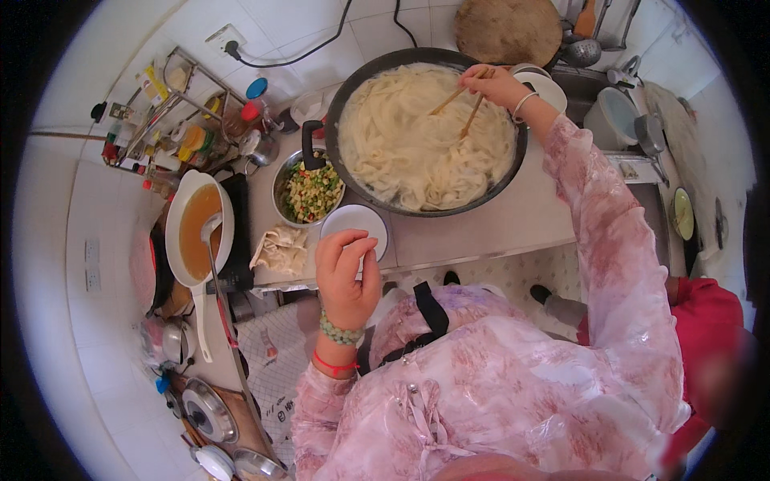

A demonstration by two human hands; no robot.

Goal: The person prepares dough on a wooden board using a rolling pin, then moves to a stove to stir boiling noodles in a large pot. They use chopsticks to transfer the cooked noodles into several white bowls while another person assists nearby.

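Observation:
My right hand [498,87] grips a pair of wooden chopsticks [473,118], their lower ends in wide noodles [415,138] within a large black pan [332,114] of cloudy liquid. My left hand [348,273] is raised above the counter edge, over a white bowl with a dark rim [355,217]. Its fingers are curled with a gap to the thumb, and it holds nothing. Left of the pan stands a metal bowl of diced vegetables [313,191]. A folded beige cloth [281,249] lies in front of it.
Further left, a white pan [174,231] holds brown liquid and a ladle [210,231]. Behind it stands a rack with jars [198,141]. A round wooden board [508,30] leans against the wall. At right are a sink [577,90] and a person in red [710,337].

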